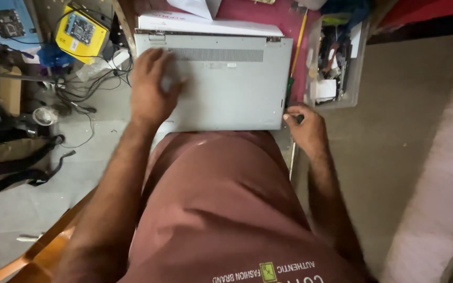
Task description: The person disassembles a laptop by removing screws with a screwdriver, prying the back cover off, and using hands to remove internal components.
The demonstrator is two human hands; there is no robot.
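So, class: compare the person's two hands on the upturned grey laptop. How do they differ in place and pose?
The left hand lies palm-down, flat on the grey laptop base near its vent; the right hand sits at the near right corner, off the flat surface. The left hand is spread and blurred; the right hand is curled and sharp, perhaps with a grip on something small and dark. Both are bare and touch the laptop.

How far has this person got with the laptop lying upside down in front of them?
Done: the grey laptop lies closed, underside up. In hand: the left hand rests flat on its base; the right hand grips a small dark object at the near right corner, beside a green-handled screwdriver. Left: the bottom cover looks unopened.
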